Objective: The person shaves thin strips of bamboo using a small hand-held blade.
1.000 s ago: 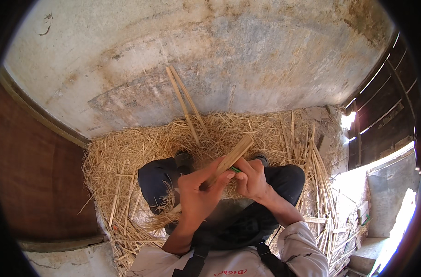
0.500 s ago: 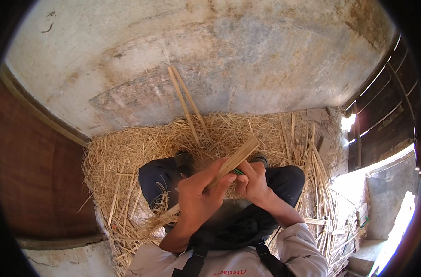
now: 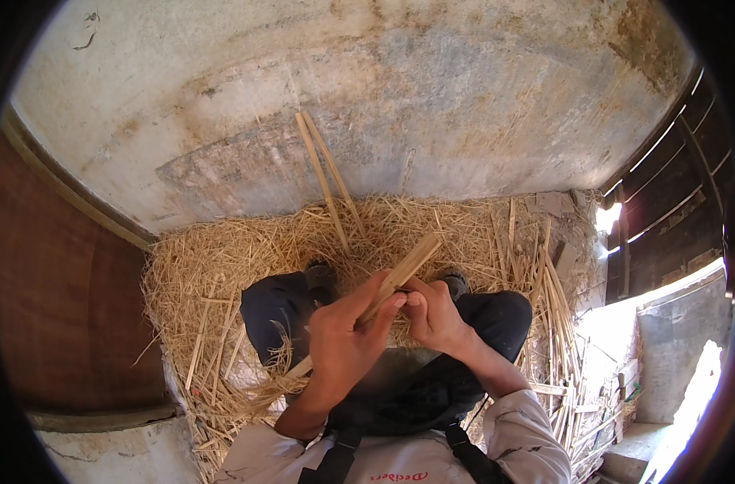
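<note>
My left hand (image 3: 345, 332) is closed around a pale, split bamboo strip (image 3: 413, 260) slanting up to the right over my lap. My right hand (image 3: 436, 321) is closed beside it, its thumb close to my left thumb, on a small dark thing (image 3: 403, 291) mostly hidden by fingers and too small to make out. Curly pale shavings (image 3: 280, 355) lie at my left leg, below the strip's lower end. My dark-trousered knees (image 3: 501, 310) are spread on either side of my hands.
Straw and shavings (image 3: 206, 274) cover the floor around me. Two long strips (image 3: 319, 169) lean on the stained wall (image 3: 480, 97) ahead. Loose strips (image 3: 557, 323) pile at my right. A brown wooden panel (image 3: 69, 298) stands left, dark slatted boards (image 3: 662, 202) right.
My hands and the strip have shifted slightly, the strip's top first rightward, then back left. The green piece that showed at my right hand earlier is now hidden.
</note>
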`<state>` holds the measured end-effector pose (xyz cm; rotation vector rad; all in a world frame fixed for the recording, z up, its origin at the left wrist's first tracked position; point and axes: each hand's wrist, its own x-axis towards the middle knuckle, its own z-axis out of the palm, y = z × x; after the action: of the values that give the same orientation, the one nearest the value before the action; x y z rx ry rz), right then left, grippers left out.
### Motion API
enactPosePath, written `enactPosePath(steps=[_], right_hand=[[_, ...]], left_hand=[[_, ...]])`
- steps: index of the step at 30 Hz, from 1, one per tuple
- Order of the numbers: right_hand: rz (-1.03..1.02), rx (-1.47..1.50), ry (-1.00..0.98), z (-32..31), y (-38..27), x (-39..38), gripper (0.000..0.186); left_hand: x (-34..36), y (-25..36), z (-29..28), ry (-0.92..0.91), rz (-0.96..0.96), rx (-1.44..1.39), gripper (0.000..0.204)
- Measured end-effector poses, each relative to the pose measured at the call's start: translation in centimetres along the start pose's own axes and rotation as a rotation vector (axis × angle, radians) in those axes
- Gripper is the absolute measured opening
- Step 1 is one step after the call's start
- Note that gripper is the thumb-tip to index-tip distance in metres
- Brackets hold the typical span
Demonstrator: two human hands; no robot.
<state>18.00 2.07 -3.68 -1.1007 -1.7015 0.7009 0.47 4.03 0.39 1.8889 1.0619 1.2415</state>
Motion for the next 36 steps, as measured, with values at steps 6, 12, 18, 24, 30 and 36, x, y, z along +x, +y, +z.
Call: enactPosePath(steps=[6, 12, 18, 24, 30, 36], right_hand=[[-0.052, 0.073, 0.002, -0.4, -0.9, 0.5, 0.038], [-0.178, -0.213, 0.168, 0.3, 0.7, 0.0, 0.041], [-0.192, -0.314, 0.213, 0.2, 0.7, 0.1, 0.04], [-0.137, -0.205, 0.2, 0.5, 0.7, 0.0, 0.035], [-0.017, -0.106, 0.085, 0.2, -0.5, 0.3, 0.03], [0.022, -0.123, 0.058, 0.1, -0.3, 0.5, 0.029]], left_hand=[[0.3, 0.7, -0.8, -0.085, -0.09, -0.098, 0.039], [0.2, 0.0, -0.3, -0.079, -0.061, -0.132, 0.044], [0.2, -0.2, -0.1, -0.078, -0.014, -0.13, 0.043], [0.2, 0.8, -0.1, -0.118, -0.078, -0.118, 0.038], [-0.2, -0.3, -0.1, -0.163, -0.112, -0.045, 0.037], [-0.1, -0.9, 0.1, -0.089, 0.001, 0.068, 0.038]])
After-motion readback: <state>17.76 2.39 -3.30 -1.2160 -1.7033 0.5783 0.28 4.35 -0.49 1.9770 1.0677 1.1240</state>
